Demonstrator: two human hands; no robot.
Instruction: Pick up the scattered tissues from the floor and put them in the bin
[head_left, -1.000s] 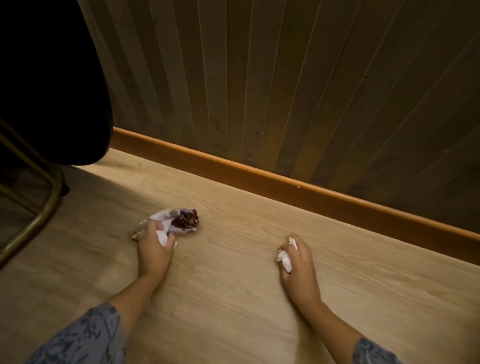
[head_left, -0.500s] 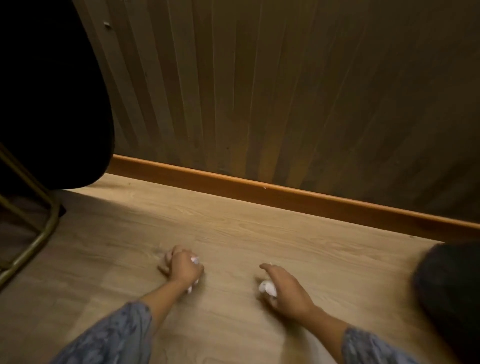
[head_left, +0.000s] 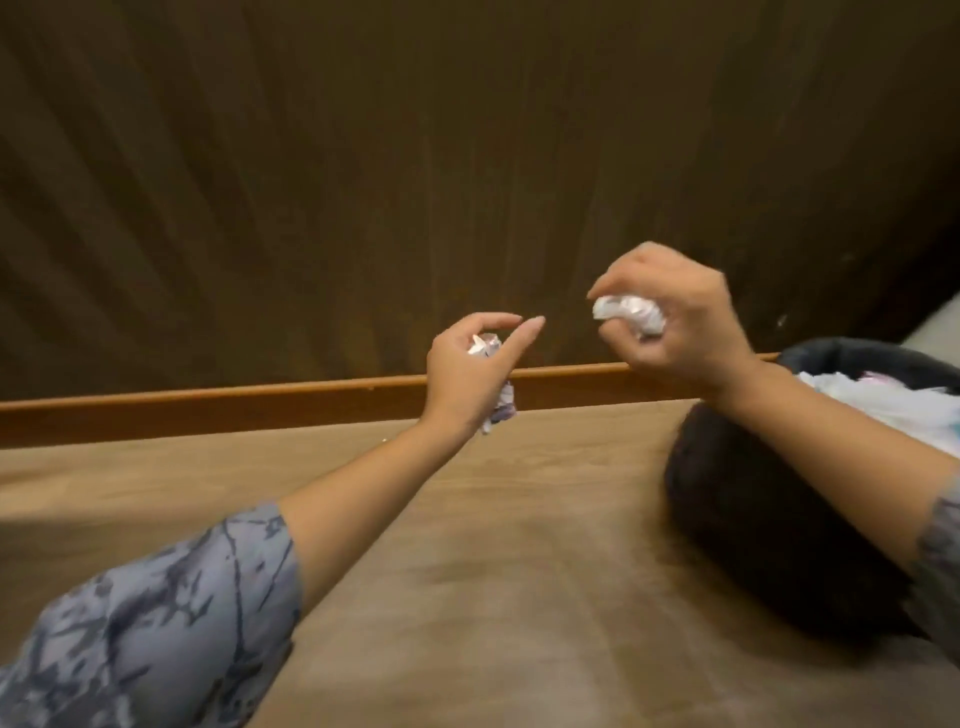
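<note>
**Both hands loaded, bin off to the right**

From the head view, the person's arms are lifted above the wooden floor, each one carrying paper. The right hand is curled round a crumpled white tissue, fingers folded over it from above so that only its left side shows. The left hand cups a smaller wad in its palm, thumb and forefinger loosely arched over it and not quite meeting; a scrap of the same paper hangs out below the heel of the hand.

The bin stands at the right edge of the view, dark-rimmed, already holding pale rubbish. It lies to the right of both hands and lower down. The right hand is clearly the nearer, its wrist just beside the rim; the left hand is well apart from it and, I would judge, must cross rightward before it can let go.

The tissues look light, soft and tightly balled. No more tissues show on the visible floor.
</note>
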